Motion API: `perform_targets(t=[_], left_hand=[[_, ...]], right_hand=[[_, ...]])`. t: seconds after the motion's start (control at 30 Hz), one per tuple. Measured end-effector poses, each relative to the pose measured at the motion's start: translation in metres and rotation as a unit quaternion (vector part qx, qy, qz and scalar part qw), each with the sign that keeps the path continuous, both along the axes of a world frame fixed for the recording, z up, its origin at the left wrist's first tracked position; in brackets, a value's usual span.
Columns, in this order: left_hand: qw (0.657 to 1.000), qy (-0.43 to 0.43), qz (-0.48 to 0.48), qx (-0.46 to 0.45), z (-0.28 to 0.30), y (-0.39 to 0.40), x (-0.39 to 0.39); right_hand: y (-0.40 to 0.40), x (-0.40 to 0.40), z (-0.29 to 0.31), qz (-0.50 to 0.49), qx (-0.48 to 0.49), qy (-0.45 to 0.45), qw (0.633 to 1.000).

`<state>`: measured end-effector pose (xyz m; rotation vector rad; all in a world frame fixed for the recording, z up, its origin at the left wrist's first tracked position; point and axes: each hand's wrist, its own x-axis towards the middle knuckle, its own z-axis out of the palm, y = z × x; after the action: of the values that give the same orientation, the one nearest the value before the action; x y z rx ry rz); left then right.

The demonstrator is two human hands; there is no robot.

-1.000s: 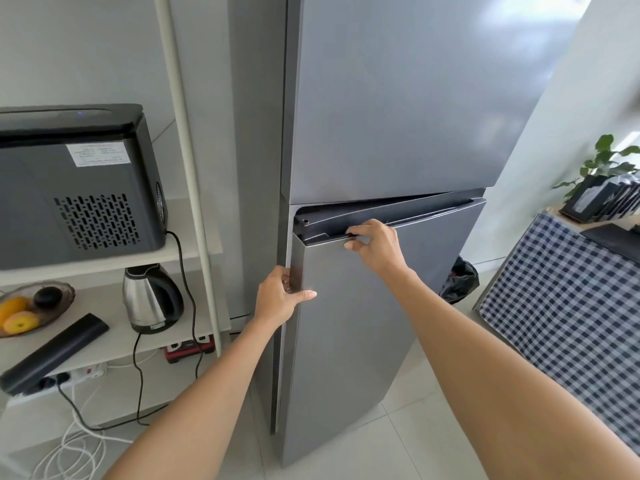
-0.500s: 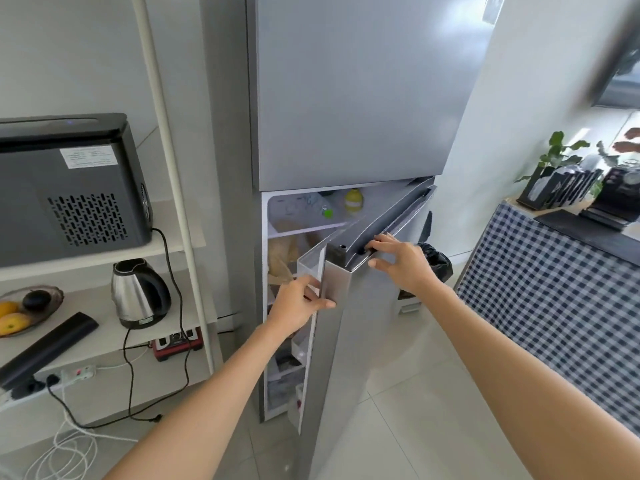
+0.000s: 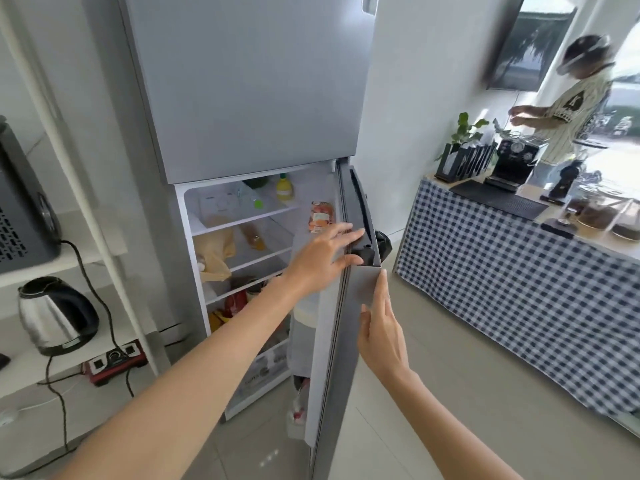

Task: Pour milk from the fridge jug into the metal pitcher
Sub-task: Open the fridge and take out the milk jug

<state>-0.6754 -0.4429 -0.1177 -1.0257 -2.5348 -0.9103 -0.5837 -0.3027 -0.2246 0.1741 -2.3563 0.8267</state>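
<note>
The grey fridge [image 3: 249, 88] stands with its lower door [image 3: 332, 375] swung wide open. My left hand [image 3: 322, 258] rests on the door's top edge, fingers stretched out and thumb below them. My right hand [image 3: 381, 327] lies flat against the door's outer face with straight fingers. A white rounded container [image 3: 306, 315] sits in the door rack, mostly hidden behind my left arm; I cannot tell whether it is the milk jug. Bottles and bags fill the inner shelves [image 3: 242, 216]. No metal pitcher shows.
Left of the fridge a white rack holds a steel kettle [image 3: 55, 315], a black appliance [image 3: 20, 216] and a red power strip [image 3: 114, 358] with cables. On the right a checked-cloth counter [image 3: 519, 282] carries an espresso machine [image 3: 516, 161]; another person [image 3: 571, 102] stands behind it.
The lower door swung from nearly closed to wide open. My left hand moved from the door's side edge to its top; my right hand left the handle and now lies flat on the outer face.
</note>
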Motion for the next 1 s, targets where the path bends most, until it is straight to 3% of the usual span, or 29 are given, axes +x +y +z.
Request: perform_targets(t=[0.23, 0.47, 0.8, 1.0], left_hand=[[0.988, 0.013, -0.075, -0.134, 0.013, 0.074, -0.017], [0.983, 0.002, -0.112, -0.144, 0.022, 0.141, -0.065], [0.971, 0.053, -0.113, -0.204, 0.018, 0.188, -0.186], [0.958, 0.075, -0.145, -0.235, 0.028, 0.225, -0.22]], right_hand=[[0.041, 0.009, -0.036, -0.126, 0.114, -0.051, 0.984], [0.074, -0.005, -0.041, -0.202, 0.165, -0.044, 0.964], [0.15, -0.044, -0.039, -0.357, 0.176, -0.092, 0.913], [0.19, -0.069, -0.021, -0.427, 0.169, -0.144, 0.877]])
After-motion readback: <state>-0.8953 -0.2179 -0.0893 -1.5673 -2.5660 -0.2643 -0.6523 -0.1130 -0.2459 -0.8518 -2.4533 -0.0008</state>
